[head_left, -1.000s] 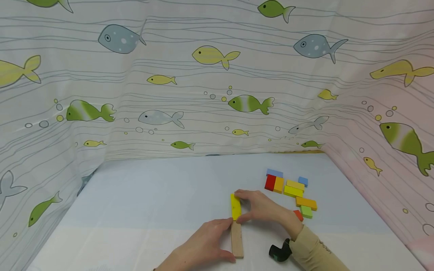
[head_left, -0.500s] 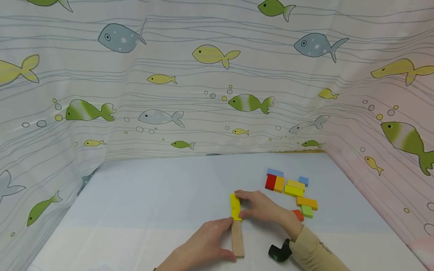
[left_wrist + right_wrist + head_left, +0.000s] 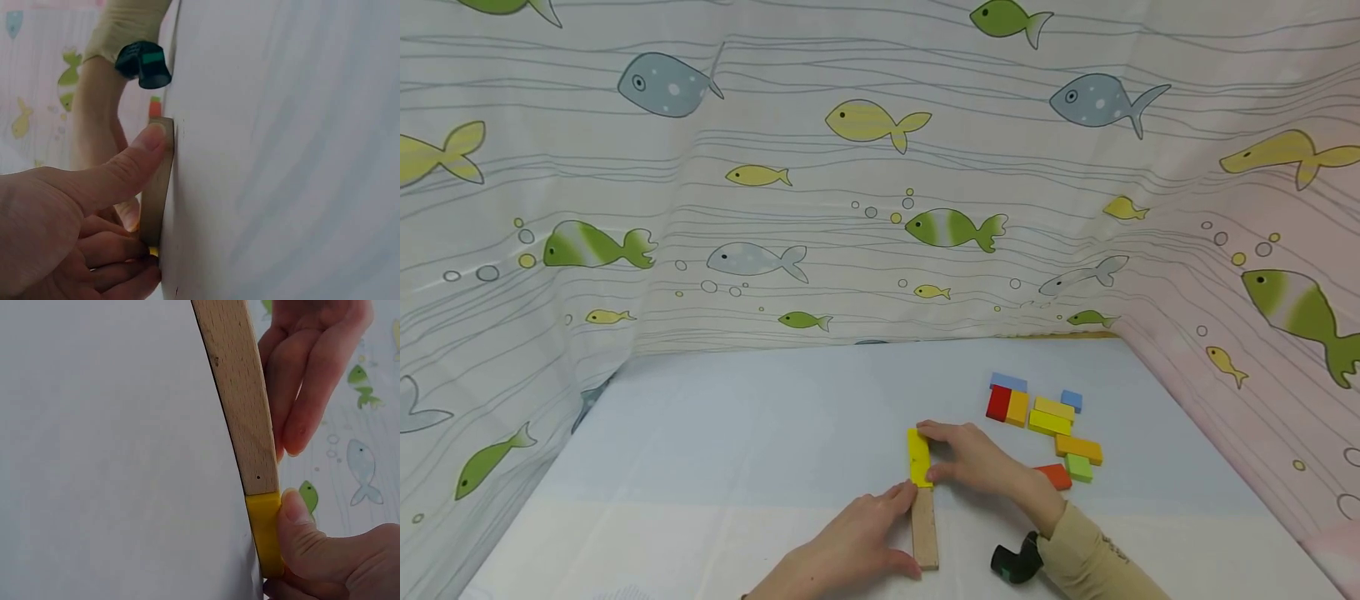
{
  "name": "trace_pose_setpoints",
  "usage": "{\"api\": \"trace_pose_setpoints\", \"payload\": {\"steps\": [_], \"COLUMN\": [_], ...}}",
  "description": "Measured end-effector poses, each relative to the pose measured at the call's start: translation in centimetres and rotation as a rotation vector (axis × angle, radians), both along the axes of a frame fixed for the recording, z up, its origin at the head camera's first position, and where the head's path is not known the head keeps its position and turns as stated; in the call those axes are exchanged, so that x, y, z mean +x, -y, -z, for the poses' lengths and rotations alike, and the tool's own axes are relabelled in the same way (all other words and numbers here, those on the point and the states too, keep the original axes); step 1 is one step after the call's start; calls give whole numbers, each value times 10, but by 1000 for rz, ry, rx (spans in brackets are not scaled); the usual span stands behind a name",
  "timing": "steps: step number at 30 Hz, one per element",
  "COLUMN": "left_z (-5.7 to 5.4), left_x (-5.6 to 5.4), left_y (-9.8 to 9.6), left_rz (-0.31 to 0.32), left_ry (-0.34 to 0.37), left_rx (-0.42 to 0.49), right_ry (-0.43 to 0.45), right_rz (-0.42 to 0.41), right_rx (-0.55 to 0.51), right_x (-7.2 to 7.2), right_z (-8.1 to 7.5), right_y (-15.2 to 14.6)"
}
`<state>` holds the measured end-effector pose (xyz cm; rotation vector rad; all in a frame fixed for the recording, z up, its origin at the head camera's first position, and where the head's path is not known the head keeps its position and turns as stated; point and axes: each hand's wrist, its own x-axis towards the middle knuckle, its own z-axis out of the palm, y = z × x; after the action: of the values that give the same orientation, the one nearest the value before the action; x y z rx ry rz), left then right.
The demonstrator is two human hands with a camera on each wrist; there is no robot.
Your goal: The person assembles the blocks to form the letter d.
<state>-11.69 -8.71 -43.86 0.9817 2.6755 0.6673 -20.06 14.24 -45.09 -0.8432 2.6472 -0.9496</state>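
Observation:
A plain wooden block (image 3: 925, 533) lies lengthwise on the table, pointing away from me. My left hand (image 3: 850, 537) spans it, thumb at the near end and fingertips by the far end. Butted end to end against it is a yellow block (image 3: 918, 457). My right hand (image 3: 973, 457) holds this yellow block from the right, with a finger at its far end and the thumb near the joint. In the right wrist view, the thumb presses the yellow block (image 3: 267, 534) beside the wooden block (image 3: 240, 394); the other fingers are partly hidden.
At the right lie several coloured blocks, among them a red block (image 3: 997, 403), a yellow one (image 3: 1050, 422), an orange one (image 3: 1078, 450), a green one (image 3: 1078, 467) and a red-orange one (image 3: 1055, 477). A dark wrist-worn device (image 3: 1017, 560) hangs by the right sleeve. Fish-patterned curtain (image 3: 865, 250) surrounds the table.
The yellow block's far end has shifted slightly left, with the right hand moving along. More of the red-orange block shows now. The left hand stays at the wooden block.

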Motion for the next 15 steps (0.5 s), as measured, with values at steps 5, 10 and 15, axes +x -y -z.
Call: {"api": "trace_pose_setpoints", "payload": {"steps": [5, 10, 15], "left_z": [-1, -2, 0], "left_x": [0, 1, -1], "left_y": [1, 1, 4], "left_rz": [0, -14, 0], "left_ry": [-58, -104, -94], "left_rx": [10, 17, 22], "right_ry": [-10, -5, 3], "right_rz": [7, 1, 1], "right_rx": [0, -5, -5], "right_x": [1, 2, 2], "right_z": [0, 0, 0], "right_y": [1, 1, 0]}}
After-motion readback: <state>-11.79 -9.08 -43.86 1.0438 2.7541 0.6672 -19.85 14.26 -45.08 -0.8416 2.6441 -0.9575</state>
